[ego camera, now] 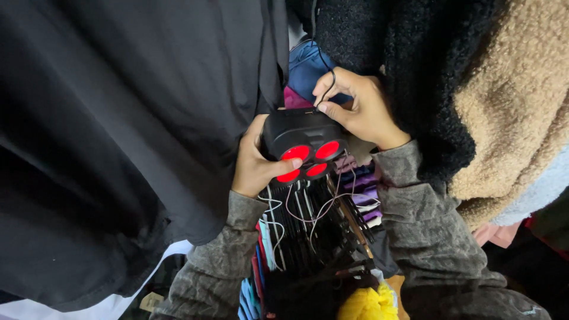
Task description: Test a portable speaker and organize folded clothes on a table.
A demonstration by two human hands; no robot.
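Note:
My left hand grips a small black device whose underside shows several glowing red round lights; my thumb rests on one of them. Just above the device, my right hand pinches a thin black cord that loops up from the device's top edge. Both arms wear grey mottled sleeves. The device is held in front of a rack of hanging clothes.
A large black garment fills the left. A black fleece and a tan fleece hang on the right. Below the hands are black hangers with thin cords, purple and blue folded fabric, and something yellow.

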